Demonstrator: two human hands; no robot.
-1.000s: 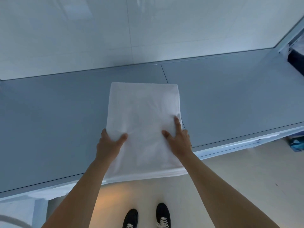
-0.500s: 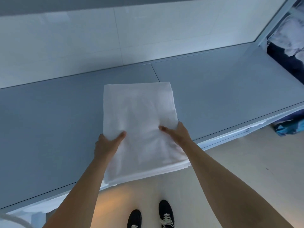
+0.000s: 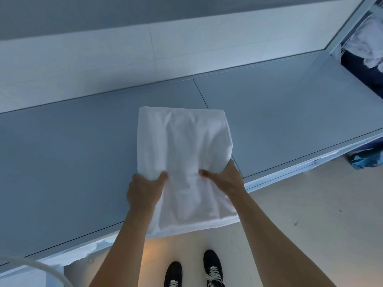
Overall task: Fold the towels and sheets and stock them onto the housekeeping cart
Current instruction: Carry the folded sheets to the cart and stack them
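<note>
The towel (image 3: 182, 162) lies folded on the desk (image 3: 72, 152); left hand (image 3: 145, 189) and right hand (image 3: 223, 179) grip its sides, fingers probably tucked beneath. Stocking remains.

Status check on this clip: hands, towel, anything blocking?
Left hand and right hand each grip the folded white towel. Its near end overhangs the grey table. Nothing blocking.

white towel (image 3: 184, 150), grey table (image 3: 68, 154), black shoes (image 3: 213, 268)
</note>
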